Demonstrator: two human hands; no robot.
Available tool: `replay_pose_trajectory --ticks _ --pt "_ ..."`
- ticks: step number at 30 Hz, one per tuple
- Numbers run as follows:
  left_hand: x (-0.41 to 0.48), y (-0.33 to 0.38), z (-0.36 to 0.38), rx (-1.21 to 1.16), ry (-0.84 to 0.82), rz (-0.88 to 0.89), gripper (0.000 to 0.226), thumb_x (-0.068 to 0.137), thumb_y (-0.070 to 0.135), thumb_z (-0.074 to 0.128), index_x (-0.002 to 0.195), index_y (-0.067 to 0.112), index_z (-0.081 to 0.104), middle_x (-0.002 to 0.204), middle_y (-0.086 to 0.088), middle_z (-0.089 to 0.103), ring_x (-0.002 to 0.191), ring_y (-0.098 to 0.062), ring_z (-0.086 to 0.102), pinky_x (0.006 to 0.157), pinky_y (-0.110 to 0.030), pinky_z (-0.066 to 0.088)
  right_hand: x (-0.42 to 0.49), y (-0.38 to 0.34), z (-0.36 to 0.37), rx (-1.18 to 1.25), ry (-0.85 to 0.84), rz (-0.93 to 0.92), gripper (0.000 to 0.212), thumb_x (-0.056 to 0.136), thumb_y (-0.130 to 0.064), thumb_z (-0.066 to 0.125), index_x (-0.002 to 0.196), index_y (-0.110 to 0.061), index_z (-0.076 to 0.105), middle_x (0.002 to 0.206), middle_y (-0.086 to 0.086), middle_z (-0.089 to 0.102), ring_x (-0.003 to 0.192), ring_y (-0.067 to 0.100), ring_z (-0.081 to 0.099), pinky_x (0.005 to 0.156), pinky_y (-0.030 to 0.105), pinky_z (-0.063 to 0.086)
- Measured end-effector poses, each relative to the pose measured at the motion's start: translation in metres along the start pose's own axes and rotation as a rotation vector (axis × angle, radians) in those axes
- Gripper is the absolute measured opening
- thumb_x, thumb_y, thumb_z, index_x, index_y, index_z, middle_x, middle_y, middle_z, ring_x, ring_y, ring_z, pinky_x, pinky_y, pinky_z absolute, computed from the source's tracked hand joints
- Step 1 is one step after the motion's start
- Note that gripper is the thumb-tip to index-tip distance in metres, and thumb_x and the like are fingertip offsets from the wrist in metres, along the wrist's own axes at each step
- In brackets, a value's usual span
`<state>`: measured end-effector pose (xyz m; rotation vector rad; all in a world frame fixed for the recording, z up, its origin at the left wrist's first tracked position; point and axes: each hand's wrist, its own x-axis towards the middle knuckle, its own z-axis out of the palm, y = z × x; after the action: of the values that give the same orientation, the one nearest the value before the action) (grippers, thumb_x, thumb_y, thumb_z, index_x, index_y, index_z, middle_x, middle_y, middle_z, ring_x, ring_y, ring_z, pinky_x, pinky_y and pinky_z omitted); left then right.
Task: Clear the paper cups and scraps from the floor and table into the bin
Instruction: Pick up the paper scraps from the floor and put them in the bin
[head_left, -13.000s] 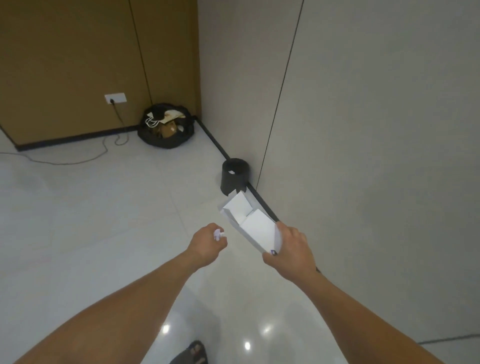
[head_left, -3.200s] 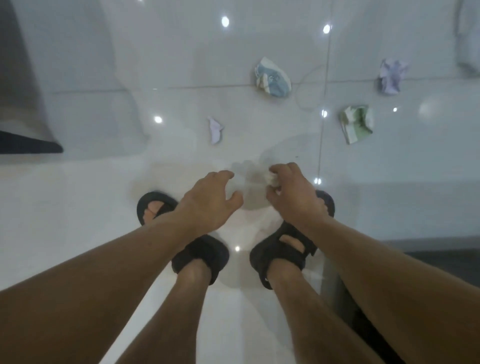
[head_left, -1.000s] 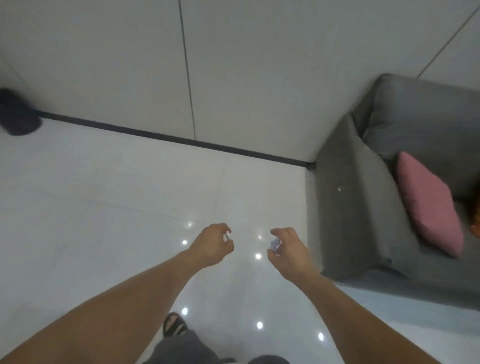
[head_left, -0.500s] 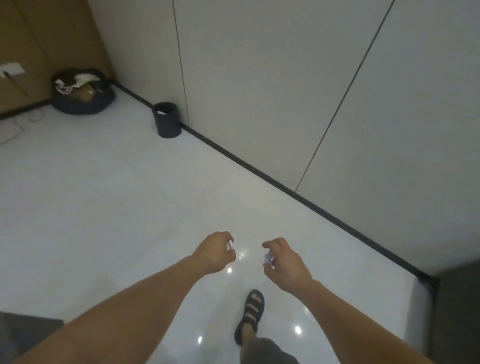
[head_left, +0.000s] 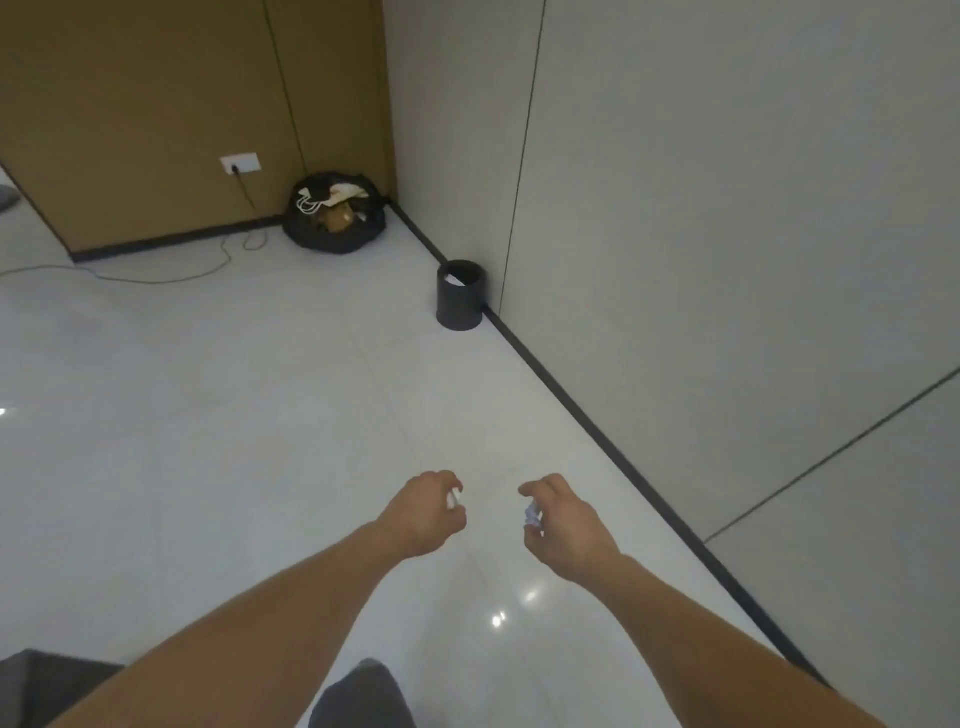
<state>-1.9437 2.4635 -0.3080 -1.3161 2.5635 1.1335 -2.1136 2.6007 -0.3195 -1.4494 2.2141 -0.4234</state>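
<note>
1. Compared with half a second ago, the bin (head_left: 460, 304) stands nearer the middle of the view and the sandalled foot has gone from sight. Both hands hold their scraps as before.
2. The left hand (head_left: 423, 514) is curled round a small white scrap (head_left: 453, 499), which peeks out between thumb and fingers.
3. The right hand (head_left: 566, 527) pinches a crumpled pale scrap (head_left: 532, 514) with a bluish tinge. Whether it bears writing is too small to tell.
4. Both hands hang in the air over the glossy white floor (head_left: 208, 415), near each other but apart, and well short of the bin.
5. The bin is dark, round and upright on the floor, just beside the black baseboard (head_left: 571, 400) of the grey wall. White paper (head_left: 453, 280) shows inside its rim.
6. Farther back, an open black bag (head_left: 335, 236) sits in the corner with white cords on top.
7. A white wall socket (head_left: 240, 164) on the brown panel has a plug in it, and its cable (head_left: 156, 280) trails across the floor.
</note>
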Motion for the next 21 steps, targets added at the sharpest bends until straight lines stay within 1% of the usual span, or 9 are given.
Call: replay_pose_trajectory --ticks 3,7,11,15,18,21 --pt "0.049 -0.020 -0.024 -0.014 0.028 -0.039 0.038 0.087 0.028 0.058 0.123 0.017 0.057 0.113 -0.005 0.058 0.091 -0.017 0.055 0.072 -0.021 0.042 0.067 -0.012 -0.008 -0.034 -0.035 -0.053 0.043 0.091 -0.017 0.053 0.134 -0.023 0.050 0.124 -0.008 0.046 0.091 0.011 0.060 0.080 0.016 0.044" --pt "0.126 -0.047 -0.065 -0.013 0.022 -0.034 0.039 0.088 0.029 0.056 0.125 0.017 0.055 0.120 -0.006 0.056 0.103 -0.021 0.056 0.080 -0.022 0.044 0.163 -0.036 -0.014 -0.075 -0.045 -0.065 0.043 0.091 -0.018 0.052 0.134 -0.022 0.049 0.126 -0.007 0.046 0.095 0.016 0.061 0.084 0.022 0.047" --pt "0.199 -0.062 -0.124 -0.016 0.038 -0.018 0.039 0.088 0.028 0.055 0.126 0.017 0.055 0.120 -0.006 0.056 0.102 -0.022 0.058 0.078 -0.024 0.045 0.247 -0.061 -0.031 -0.106 -0.044 -0.050 0.044 0.091 -0.016 0.053 0.134 -0.021 0.050 0.128 -0.005 0.047 0.098 0.018 0.062 0.085 0.024 0.049" --pt "0.264 -0.075 -0.183 0.001 0.067 -0.008 0.039 0.087 0.028 0.056 0.125 0.018 0.055 0.119 -0.006 0.058 0.096 -0.021 0.060 0.076 -0.024 0.045 0.328 -0.086 -0.044 -0.084 -0.008 -0.056 0.044 0.091 -0.016 0.054 0.134 -0.021 0.050 0.128 -0.004 0.047 0.097 0.016 0.062 0.085 0.023 0.048" --pt "0.312 -0.081 -0.215 0.011 0.065 -0.015 0.039 0.087 0.028 0.056 0.125 0.018 0.055 0.118 -0.006 0.059 0.095 -0.021 0.060 0.074 -0.023 0.044 0.383 -0.099 -0.054 -0.062 -0.017 -0.060 0.044 0.090 -0.018 0.054 0.134 -0.022 0.050 0.128 -0.006 0.046 0.097 0.016 0.062 0.085 0.024 0.049" --pt "0.367 -0.083 -0.241 0.025 0.071 -0.021 0.039 0.087 0.028 0.057 0.125 0.018 0.055 0.119 -0.006 0.058 0.100 -0.021 0.058 0.078 -0.023 0.044 0.448 -0.102 -0.066 -0.047 -0.012 -0.083 0.045 0.090 -0.018 0.055 0.135 -0.022 0.049 0.131 -0.005 0.045 0.099 0.019 0.062 0.086 0.026 0.050"
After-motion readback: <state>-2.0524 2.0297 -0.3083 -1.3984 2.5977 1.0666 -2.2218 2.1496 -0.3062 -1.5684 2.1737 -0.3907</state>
